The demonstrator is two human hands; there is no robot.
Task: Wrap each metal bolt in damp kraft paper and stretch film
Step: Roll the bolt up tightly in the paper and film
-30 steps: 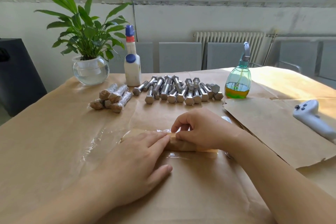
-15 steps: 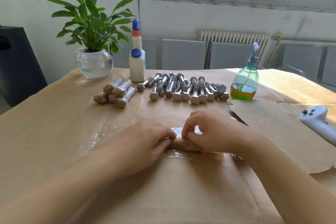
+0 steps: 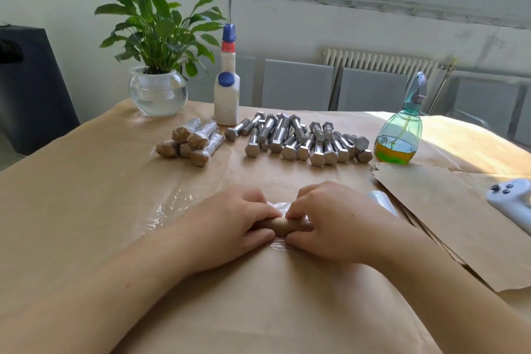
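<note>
Near the table's front edge, left hand (image 3: 230, 227) and right hand (image 3: 330, 224) are pinching a heavy, stiff brown paper-wrapped bolt (image 3: 283, 225) at both ends, rolling clingy transparent stretch film (image 3: 172, 210).

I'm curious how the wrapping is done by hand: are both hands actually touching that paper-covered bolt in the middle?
Touching. The head view shows the left hand and right hand with fingers curled round the paper-wrapped bolt, no gap.

Left hand (image 3: 230, 227) and right hand (image 3: 330, 224) pinch a paper-wrapped bolt (image 3: 283, 225) on stretch film (image 3: 169, 210), near side of the bare bolts (image 3: 298, 138).
</note>
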